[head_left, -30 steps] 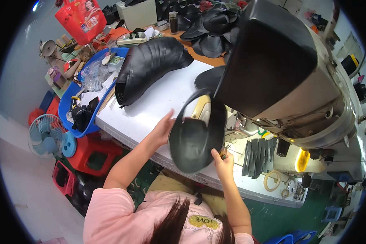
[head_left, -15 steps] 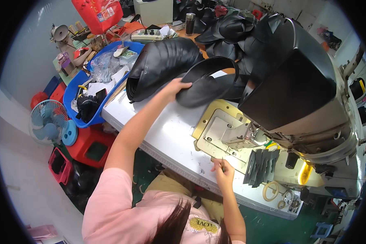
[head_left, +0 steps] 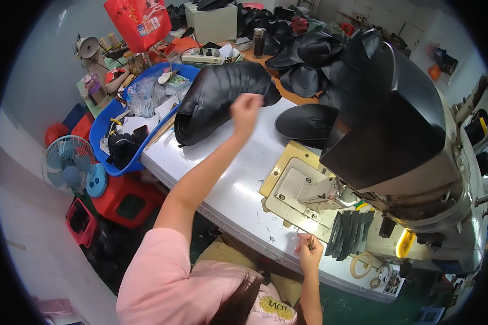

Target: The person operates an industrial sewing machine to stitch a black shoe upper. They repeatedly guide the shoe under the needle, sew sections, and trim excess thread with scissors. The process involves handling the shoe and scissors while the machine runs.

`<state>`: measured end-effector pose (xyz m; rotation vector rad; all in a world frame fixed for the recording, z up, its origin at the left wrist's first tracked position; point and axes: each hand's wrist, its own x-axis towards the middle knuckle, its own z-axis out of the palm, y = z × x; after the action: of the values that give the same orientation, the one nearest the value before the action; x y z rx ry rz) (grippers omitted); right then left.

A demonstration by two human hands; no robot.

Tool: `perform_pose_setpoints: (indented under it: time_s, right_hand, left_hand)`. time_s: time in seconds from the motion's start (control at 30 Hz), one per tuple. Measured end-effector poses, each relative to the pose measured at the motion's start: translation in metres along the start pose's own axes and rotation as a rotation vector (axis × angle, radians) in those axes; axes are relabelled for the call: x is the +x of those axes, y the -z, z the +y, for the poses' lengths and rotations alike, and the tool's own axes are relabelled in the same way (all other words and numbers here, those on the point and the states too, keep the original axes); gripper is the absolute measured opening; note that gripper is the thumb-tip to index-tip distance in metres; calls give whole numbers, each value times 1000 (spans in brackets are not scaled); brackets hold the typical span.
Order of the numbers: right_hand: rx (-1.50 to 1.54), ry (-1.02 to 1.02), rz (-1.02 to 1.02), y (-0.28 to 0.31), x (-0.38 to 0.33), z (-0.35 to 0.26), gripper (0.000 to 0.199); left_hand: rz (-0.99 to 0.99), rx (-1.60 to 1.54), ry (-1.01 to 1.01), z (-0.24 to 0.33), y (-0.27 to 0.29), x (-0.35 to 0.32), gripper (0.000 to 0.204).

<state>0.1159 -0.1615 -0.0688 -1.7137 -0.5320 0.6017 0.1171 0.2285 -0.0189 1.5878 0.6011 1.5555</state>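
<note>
Left hand, fingers curled, near black leather; right hand grips small tool, best kept at worktop's front edge.

Blurred left hand, unclear small item in right hand, cropped red bag

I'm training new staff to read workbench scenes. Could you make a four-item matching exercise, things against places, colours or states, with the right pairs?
Column one:
1. Ribbed bundle
2. Basin
3. Thin strips
4. Right grip

Column two:
A. Blue, with clear plastic inside
B. Closed around a small dark item
C. Black, on the white tabletop, left of the oval piece
D. Dark, in a row right of the yellow-edged plate

Right pairs: 1-C, 2-A, 3-D, 4-B
</note>
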Motion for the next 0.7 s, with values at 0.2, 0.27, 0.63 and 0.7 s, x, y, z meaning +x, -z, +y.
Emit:
perform_pose_setpoints:
  time_s: [0.2, 0.27, 0.63, 0.7]
  right_hand:
    - [14, 91, -19, -1, 0, 5, 14]
    - [-12, 59, -58, 1, 1, 0, 15]
    - [-523, 236, 657, 84, -7, 7, 10]
    - [-668, 133, 711, 96, -3, 5, 19]
  left_hand:
    - [542, -480, 365, 17, 163, -1, 14]
    - [607, -605, 730, -9, 192, 12, 21]
    - [50, -770, 782, -24, 224, 30, 24]
    - [5, -843, 680, 27, 220, -2, 38]
